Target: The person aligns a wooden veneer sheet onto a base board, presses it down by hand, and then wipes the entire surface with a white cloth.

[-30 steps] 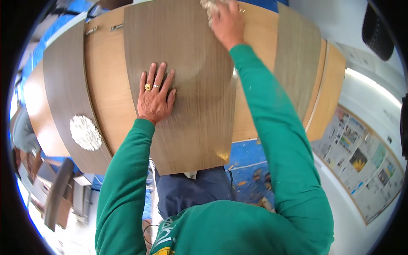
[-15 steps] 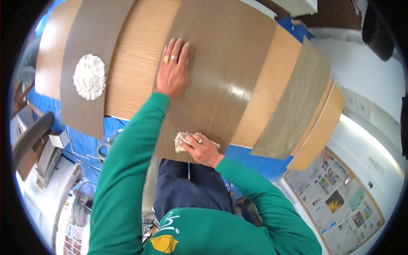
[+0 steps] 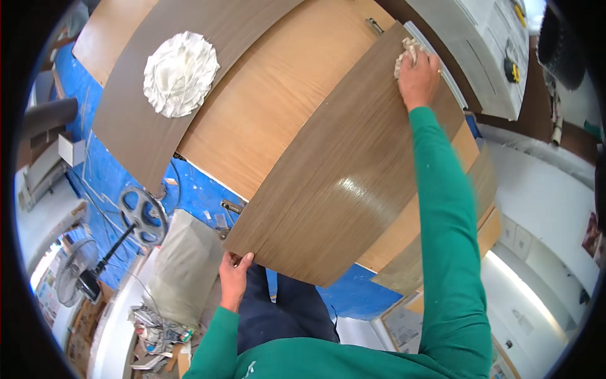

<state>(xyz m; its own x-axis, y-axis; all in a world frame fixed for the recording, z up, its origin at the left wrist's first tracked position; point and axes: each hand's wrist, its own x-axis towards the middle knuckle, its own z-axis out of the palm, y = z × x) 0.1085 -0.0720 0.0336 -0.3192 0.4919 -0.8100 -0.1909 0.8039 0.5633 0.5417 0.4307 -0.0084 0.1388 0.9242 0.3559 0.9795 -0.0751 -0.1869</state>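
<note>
A greyish-brown wood-grain panel [image 3: 328,170] lies across lighter boards in front of me. My left hand [image 3: 235,271] grips the panel's near left corner, thumb on top and fingers curled beneath the edge. Far off at the panel's upper right end, my right hand [image 3: 419,79] presses a crumpled cream cloth [image 3: 409,54] onto the surface. Its fingers are closed over the cloth. To the left, a round heap of white cloth [image 3: 180,74] sits on a second brown panel [image 3: 136,120]. The light wood board [image 3: 252,126] shows between the two panels.
Blue sheeting [image 3: 95,120] covers the floor. A pedestal fan [image 3: 82,275] with a grey spoked base [image 3: 142,216] lies at the left, near a grey-beige covered bundle [image 3: 183,256]. A white cabinet [image 3: 486,57] stands beyond the panel's far right. Metal hinges [image 3: 375,25] show along the board's edges.
My right hand has carried the cloth from the panel's near edge to its far right end. My left hand has left the panel's top and now holds its near left corner. The view has turned.
</note>
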